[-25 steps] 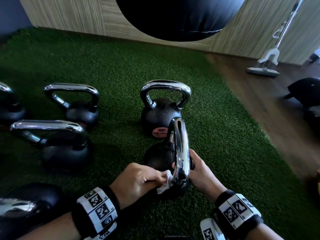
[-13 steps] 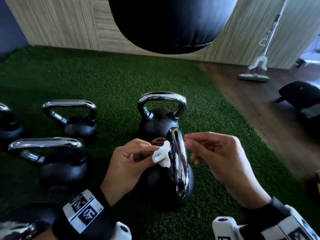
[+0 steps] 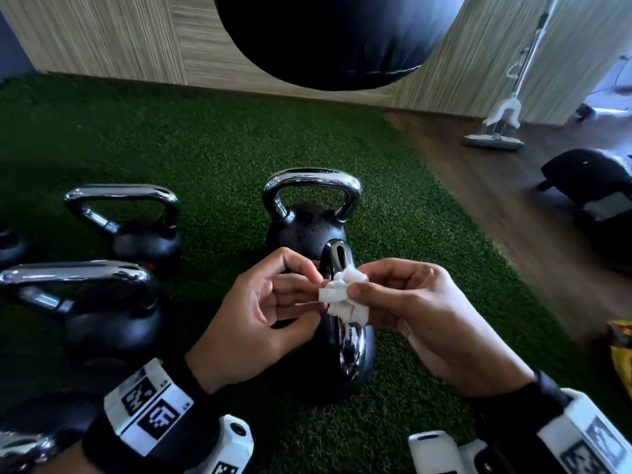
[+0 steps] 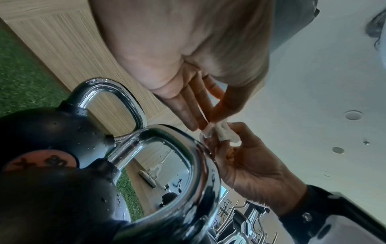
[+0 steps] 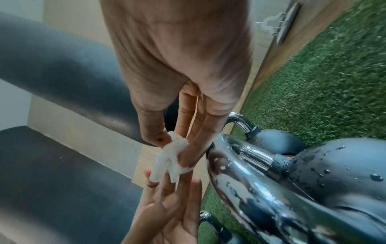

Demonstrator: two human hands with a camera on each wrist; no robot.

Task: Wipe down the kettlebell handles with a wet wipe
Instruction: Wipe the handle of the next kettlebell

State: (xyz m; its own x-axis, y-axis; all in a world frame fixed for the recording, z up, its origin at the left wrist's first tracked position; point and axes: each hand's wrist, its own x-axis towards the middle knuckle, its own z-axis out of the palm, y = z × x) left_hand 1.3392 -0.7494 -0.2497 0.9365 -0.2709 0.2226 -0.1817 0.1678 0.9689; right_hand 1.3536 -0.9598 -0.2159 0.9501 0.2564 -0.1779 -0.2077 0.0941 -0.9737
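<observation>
now both hands (image 3: 342,302) pinch the wet wipe (image 3: 345,297) above the kettlebell handle (image 3: 347,336).

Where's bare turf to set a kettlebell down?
Free: turf right of the near kettlebell, up to the wood floor; also turf toward the wall. Crowded: left side, the other kettlebells stand close together.

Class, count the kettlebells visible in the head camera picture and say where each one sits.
6, some cut off: nearest kettlebell beneath the hands; one behind it; two left; one at the left edge; one bottom-left. Others may lie outside the picture.
</observation>
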